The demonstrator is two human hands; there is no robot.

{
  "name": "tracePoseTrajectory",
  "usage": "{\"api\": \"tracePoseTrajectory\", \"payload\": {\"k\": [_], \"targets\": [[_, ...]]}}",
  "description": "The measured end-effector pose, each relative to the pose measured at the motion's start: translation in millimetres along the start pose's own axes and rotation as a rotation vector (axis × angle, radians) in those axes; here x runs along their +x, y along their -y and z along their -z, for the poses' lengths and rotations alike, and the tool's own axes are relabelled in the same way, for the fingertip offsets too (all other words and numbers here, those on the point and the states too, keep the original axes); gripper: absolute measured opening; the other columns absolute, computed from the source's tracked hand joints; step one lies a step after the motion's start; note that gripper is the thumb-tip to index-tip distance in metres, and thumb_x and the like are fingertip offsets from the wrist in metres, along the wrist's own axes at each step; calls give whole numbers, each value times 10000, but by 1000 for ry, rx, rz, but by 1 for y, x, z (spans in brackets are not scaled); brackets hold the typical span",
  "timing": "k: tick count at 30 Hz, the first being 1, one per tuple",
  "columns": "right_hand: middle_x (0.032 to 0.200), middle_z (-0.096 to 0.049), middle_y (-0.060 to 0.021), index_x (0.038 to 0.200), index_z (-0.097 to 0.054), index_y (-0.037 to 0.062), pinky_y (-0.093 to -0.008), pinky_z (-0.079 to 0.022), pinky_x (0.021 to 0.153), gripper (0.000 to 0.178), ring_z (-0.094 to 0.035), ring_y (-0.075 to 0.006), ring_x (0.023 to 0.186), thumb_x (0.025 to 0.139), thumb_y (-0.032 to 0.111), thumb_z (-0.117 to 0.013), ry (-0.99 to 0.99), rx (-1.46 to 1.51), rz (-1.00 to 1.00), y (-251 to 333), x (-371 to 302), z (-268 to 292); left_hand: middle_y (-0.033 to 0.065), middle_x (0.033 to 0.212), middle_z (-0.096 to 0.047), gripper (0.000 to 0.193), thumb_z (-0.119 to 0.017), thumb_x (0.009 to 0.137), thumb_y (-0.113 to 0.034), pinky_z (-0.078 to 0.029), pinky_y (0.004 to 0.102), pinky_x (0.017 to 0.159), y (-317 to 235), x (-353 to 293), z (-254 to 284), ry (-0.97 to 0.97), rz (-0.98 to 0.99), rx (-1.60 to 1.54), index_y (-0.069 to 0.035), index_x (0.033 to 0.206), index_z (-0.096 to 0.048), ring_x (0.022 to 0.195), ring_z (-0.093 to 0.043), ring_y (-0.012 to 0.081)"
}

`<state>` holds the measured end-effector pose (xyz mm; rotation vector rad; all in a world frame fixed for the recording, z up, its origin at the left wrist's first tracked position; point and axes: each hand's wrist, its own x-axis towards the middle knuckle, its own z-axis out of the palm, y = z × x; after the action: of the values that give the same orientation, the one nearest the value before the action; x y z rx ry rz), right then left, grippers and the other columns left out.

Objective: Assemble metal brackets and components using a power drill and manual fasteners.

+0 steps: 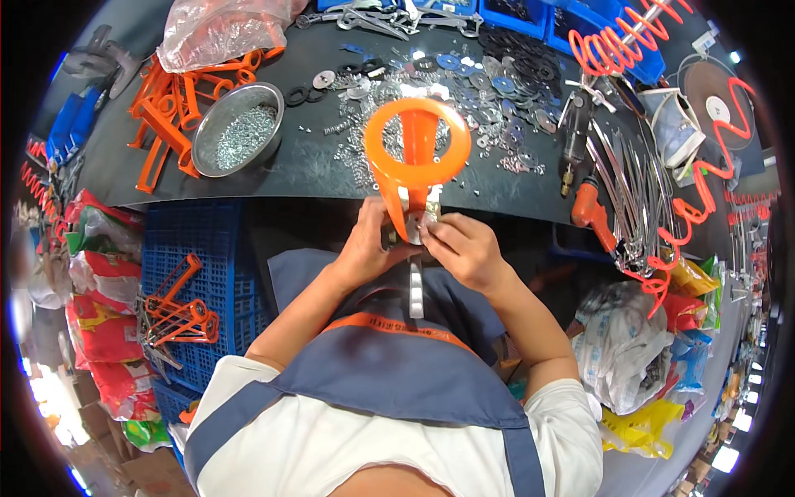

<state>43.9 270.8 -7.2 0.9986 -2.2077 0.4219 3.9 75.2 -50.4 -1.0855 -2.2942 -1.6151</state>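
Note:
An orange caulking gun frame (418, 170) stands at the bench's front edge, its large ring end toward the bench and up. My left hand (368, 240) is closed around the lower end of this frame from the left. My right hand (465, 248) is closed at the same end from the right, thumb and fingers pinched by a shiny metal part (430, 217). What exactly lies between those right fingertips is hidden. A silver ridged handle (416, 290) hangs below both hands, in front of the blue apron (397, 373).
Loose springs, washers and discs (497, 91) cover the mid-bench. Left of them sit a metal bowl (273, 124) of small parts and stacked orange frames (170, 108). To the right are an orange-handled power tool (590, 207), thin metal rods (625, 182) and a coiled red hose (687, 211).

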Motion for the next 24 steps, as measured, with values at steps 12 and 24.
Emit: {"api": "tracePoseTrajectory", "payload": {"k": [12,24], "targets": [[887,-574,-75,865,-636,-12,-350,-477,702,219,-585,-234,854,682,109,-640,165,-1,-118,21,5,14,21,1077,-640,428,-825,595,-101,-386,403,930,12,10,11,139,-158,-29,-110,985,-650,1032,-505,293],[936,-572,-62,912,-638,31,-393,-448,763,310,-558,-263,877,604,53,-660,68,56,-256,25,-9,-2,112,1211,-597,462,-773,670,-67,-440,376,911,-6,4,29,103,-113,-23,-62,1106,-621,1115,-544,317]]}}
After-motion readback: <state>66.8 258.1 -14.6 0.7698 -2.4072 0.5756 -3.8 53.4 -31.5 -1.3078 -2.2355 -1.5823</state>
